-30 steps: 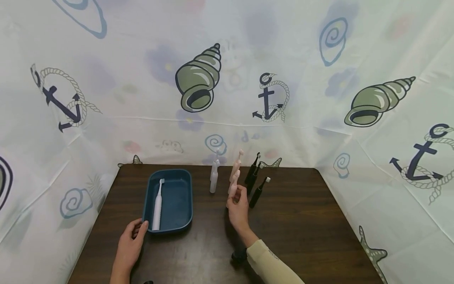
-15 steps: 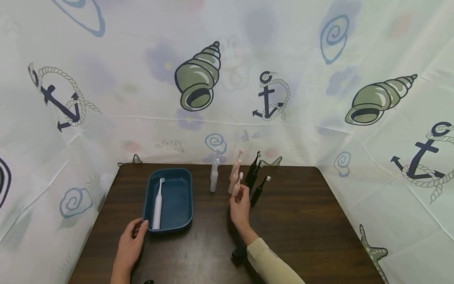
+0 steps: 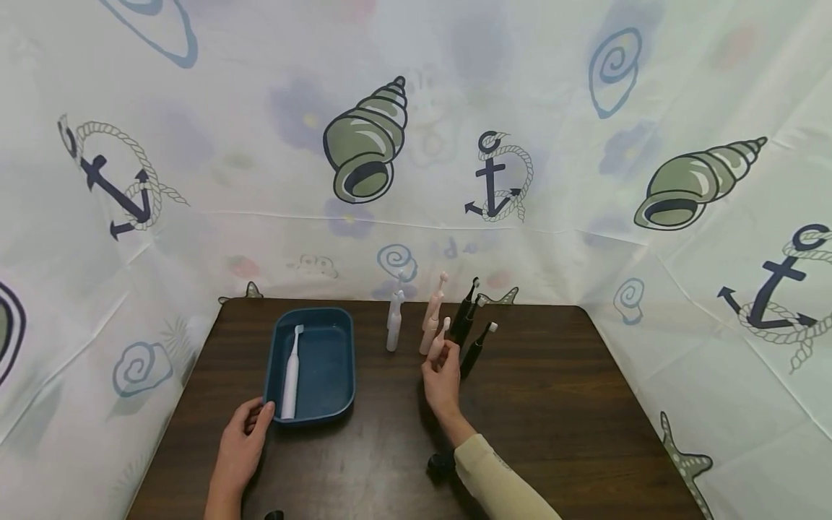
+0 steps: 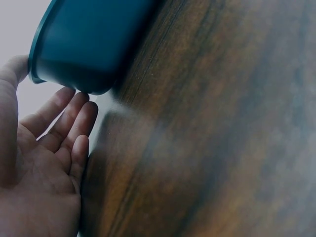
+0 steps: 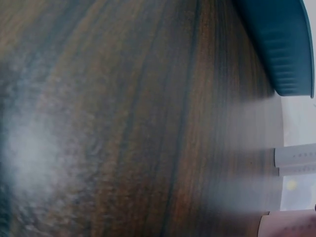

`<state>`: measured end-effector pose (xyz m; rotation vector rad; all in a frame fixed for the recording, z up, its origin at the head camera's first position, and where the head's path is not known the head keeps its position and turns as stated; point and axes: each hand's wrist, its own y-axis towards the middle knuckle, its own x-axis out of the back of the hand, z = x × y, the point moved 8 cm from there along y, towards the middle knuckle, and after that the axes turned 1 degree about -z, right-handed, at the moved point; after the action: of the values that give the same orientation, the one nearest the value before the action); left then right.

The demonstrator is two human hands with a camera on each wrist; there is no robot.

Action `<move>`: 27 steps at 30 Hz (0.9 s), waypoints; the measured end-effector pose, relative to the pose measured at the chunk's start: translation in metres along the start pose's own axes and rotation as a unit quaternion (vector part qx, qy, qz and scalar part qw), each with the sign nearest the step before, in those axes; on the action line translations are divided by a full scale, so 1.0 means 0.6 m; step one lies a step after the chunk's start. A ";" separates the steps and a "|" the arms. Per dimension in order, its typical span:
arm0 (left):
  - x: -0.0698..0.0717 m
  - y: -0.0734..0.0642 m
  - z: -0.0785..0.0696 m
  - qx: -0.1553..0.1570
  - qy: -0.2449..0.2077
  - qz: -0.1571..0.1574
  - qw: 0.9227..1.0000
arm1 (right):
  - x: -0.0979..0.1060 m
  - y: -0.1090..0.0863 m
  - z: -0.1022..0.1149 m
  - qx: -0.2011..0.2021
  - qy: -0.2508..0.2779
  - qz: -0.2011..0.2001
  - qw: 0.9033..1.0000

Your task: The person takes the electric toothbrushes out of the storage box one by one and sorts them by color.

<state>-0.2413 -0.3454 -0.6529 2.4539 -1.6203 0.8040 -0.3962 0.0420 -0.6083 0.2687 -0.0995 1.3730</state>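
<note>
My left hand (image 3: 239, 449) holds the near left corner of a blue tray (image 3: 330, 372), thumb at the rim. In the left wrist view the fingers (image 4: 66, 129) rest against the tray's outer wall. A white electric toothbrush (image 3: 290, 379) lies lengthwise inside the tray. Farther right, my right hand (image 3: 443, 386) pinches the handle of the nearest pink electric toothbrush (image 3: 438, 347), which leans slightly right. Two more pink toothbrushes (image 3: 429, 337) stand upright behind it. In the right wrist view the hand is out of sight; a pink handle (image 5: 291, 225) shows at the lower right.
White toothbrushes (image 3: 393, 334) stand in a row between the tray and the pink ones. Several black toothbrushes (image 3: 475, 352) stand just right of my right hand, the front one tilted. A black object (image 3: 440, 466) is beside the right cuff. Patterned cloth (image 3: 260, 173) surrounds the dark wooden table (image 3: 552, 404).
My right hand has shifted a little to the right with the front pink toothbrush, uncovering the pink one behind it. The left hand and tray have stayed put.
</note>
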 end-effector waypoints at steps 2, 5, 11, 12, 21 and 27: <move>-0.001 0.000 -0.002 -0.001 -0.001 0.003 1.000 | 0.001 -0.001 -0.003 -0.005 -0.012 0.003 1.000; -0.003 0.001 -0.002 0.000 0.000 0.002 1.000 | 0.000 -0.004 -0.005 -0.007 -0.025 0.008 1.000; -0.004 0.001 -0.001 0.001 0.001 0.005 1.000 | 0.004 -0.011 -0.008 -0.012 -0.041 0.009 0.999; -0.004 0.002 0.000 0.001 0.001 0.004 1.000 | 0.005 -0.012 -0.008 -0.014 -0.041 0.009 0.999; -0.004 0.000 0.001 0.003 -0.001 0.003 1.000 | 0.011 -0.029 -0.008 -0.015 -0.040 0.008 0.999; -0.006 -0.001 -0.001 0.006 -0.002 0.004 1.000 | 0.018 -0.045 -0.001 -0.013 -0.031 -0.005 0.999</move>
<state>-0.2422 -0.3421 -0.6537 2.4594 -1.6311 0.8128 -0.3680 0.0480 -0.6096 0.2898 -0.1674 1.3523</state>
